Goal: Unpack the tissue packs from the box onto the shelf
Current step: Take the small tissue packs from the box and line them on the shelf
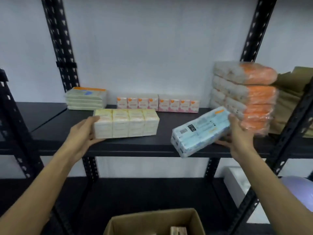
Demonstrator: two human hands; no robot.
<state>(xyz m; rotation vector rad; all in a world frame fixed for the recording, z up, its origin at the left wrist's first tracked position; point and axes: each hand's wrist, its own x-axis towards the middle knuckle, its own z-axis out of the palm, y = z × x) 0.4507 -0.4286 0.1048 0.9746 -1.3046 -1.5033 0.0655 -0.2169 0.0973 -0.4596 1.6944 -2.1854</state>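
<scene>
The left hand (83,133) clamps the left end of a pale yellow plastic-wrapped tissue pack (127,123), long axis left-right on the black metal shelf (162,143). The right hand (237,134) grips a light blue tissue pack (199,131), tilted diagonally over the shelf edge above the open cardboard box (152,221).

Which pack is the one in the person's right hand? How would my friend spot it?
Look at the black shelf, toward its right end beside the tall orange stack. There the right hand holds a light blue pack, tilted over the shelf's front edge. It is the only blue one, and it shows a barcode.
</scene>
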